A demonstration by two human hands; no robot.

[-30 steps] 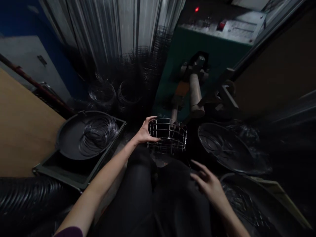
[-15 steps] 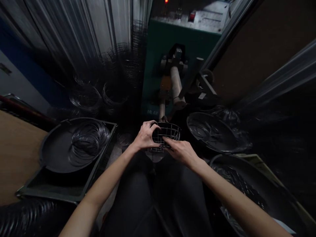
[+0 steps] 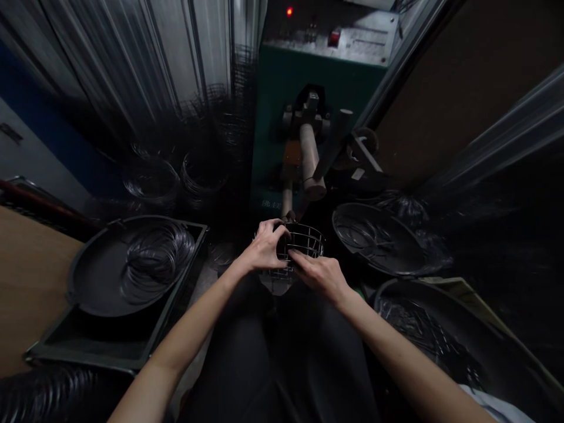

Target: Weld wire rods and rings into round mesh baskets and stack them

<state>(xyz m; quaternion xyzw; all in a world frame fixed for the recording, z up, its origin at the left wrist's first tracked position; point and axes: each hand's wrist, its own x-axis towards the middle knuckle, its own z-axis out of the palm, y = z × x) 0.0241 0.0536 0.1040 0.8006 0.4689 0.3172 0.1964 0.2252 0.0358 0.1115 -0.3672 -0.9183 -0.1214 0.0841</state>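
Observation:
A round wire basket (image 3: 308,236) is held above my lap, in front of the welding-type machine's lower electrode arm (image 3: 287,198). My left hand (image 3: 265,245) grips its left side, thumb and fingers curled around the wires. On the near side, my right hand (image 3: 319,271) has its fingers together against the basket's wires; whether they pinch a separate piece of wire is too dark to tell. The thicker upper arm (image 3: 311,158) of the machine sticks out above and beyond the basket. Part of the basket is hidden behind both hands.
The green machine (image 3: 273,94) has a lit red lamp (image 3: 289,11). To the left, a black pan (image 3: 94,276) with wire rings (image 3: 161,252) rests on a crate (image 3: 88,346). Two dark pans (image 3: 409,235) (image 3: 497,341) with wire pieces stand to the right. Wire coils (image 3: 152,179) lie behind left.
The whole view has shifted slightly, with the machine lower in the picture. My left hand and the basket are turned a little; both hands keep their places on the basket.

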